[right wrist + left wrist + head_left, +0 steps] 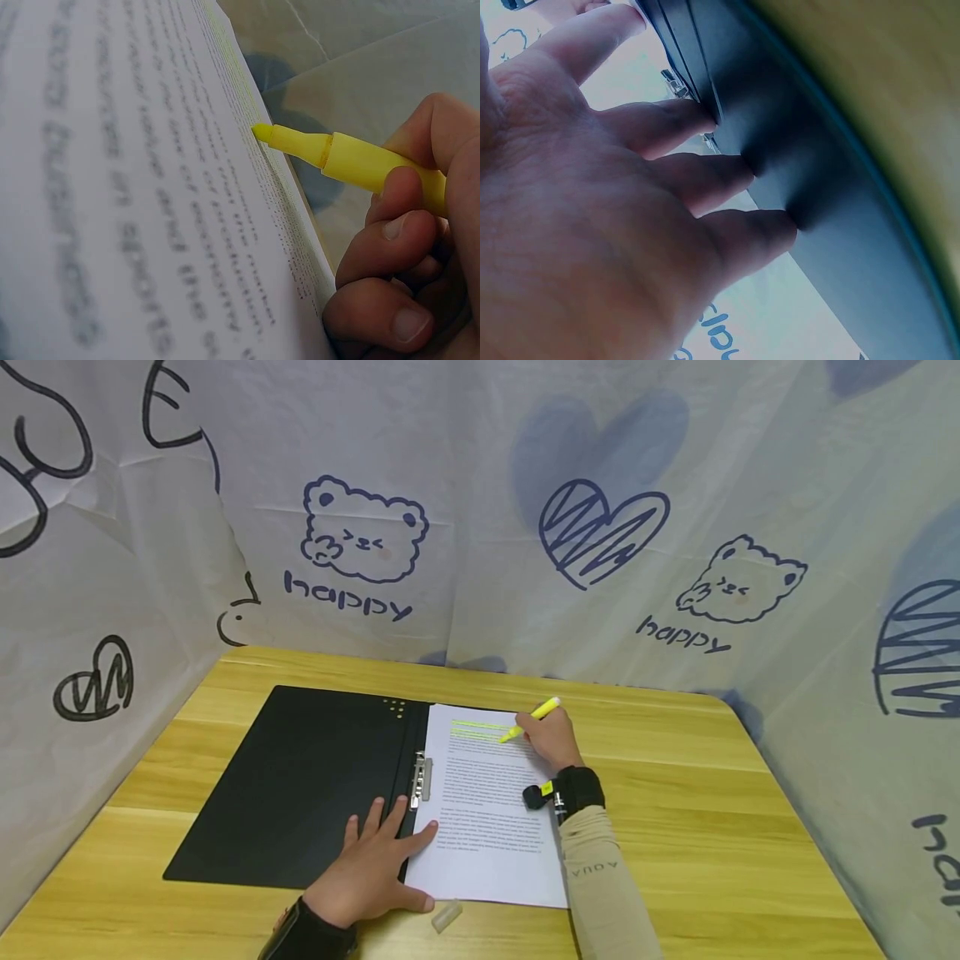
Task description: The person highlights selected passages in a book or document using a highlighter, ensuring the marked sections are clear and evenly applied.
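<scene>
one wooden tabletop (712,827) bears our open black folder (255,785), whose left cover lies toward the left edge. as a container, the folder's right half carries a printed page (487,877), about midway between the tabletop's left and right edges. our left hand (371,868) has its fingers spread apart, some tips on the folder, the thumb at the page's near edge; we do well to press flat and lightly, so the sheet neither slides nor creases. our right hand (557,739) has thumb and fingers clamped on a yellow highlighter (536,714), its tip at the upper lines, toward the tabletop's far edge. we judge the step as marking text: we should hold one tilt, draw along each row evenly and not linger, lest ink soak through. the metal clip (427,777) sits by the page's left edge; how firmly it grips, we cannot tell. a pale cap (447,917) lies beside our left thumb, toward the tabletop's near edge. slimmest are the yellow strokes (476,737), straight guides for us to match.
</scene>
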### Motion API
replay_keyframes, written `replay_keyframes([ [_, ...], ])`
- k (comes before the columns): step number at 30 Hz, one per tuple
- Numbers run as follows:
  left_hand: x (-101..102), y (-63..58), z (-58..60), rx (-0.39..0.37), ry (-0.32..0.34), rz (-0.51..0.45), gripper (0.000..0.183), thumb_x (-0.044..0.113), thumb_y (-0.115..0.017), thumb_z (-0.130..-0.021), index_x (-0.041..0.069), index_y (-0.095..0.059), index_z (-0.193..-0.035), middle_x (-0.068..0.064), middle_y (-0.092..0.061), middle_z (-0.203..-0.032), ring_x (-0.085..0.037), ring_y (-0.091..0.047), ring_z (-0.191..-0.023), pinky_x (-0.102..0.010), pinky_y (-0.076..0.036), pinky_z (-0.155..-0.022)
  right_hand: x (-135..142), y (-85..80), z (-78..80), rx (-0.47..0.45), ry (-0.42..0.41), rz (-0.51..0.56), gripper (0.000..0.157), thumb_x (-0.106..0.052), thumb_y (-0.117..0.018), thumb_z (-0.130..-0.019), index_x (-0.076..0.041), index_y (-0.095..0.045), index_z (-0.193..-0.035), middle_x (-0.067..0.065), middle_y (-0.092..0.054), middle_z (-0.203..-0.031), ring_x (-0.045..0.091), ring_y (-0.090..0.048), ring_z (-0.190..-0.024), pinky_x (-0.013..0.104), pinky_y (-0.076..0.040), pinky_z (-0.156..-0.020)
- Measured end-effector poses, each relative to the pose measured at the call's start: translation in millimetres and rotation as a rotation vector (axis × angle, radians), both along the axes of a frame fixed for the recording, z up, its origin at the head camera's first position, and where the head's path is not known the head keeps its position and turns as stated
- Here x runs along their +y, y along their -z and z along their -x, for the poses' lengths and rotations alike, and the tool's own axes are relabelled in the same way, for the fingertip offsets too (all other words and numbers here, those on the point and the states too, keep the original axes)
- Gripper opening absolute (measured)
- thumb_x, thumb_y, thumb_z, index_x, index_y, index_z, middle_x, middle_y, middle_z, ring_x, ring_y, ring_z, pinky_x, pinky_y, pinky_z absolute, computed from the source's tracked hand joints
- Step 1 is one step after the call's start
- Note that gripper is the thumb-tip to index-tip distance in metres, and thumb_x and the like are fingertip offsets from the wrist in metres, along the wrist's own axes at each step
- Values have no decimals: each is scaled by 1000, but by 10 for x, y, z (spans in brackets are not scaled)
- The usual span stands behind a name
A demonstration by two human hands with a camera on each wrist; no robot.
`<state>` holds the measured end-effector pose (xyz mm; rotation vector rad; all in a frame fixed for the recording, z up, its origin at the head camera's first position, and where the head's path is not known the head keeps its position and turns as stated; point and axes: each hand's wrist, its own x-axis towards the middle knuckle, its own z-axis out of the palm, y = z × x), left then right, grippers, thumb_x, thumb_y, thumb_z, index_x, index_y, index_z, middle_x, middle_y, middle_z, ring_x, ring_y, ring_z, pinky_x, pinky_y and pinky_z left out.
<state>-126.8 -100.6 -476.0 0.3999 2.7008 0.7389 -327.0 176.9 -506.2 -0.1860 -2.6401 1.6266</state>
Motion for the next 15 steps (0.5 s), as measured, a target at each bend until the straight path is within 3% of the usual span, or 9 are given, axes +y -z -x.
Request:
replay_keyframes([
  [15, -2, -13, -2, -4, 3, 3, 93, 47, -91, -73, 21, -53, -154, -26, -19, -168, -56, -4, -153, -78, -4, -114, 18, -7, -1, -41, 25, -20, 27, -30, -69, -92, -6, -59, -83, 4, -52, -68, 21, -52, -63, 33, -38, -63],
])
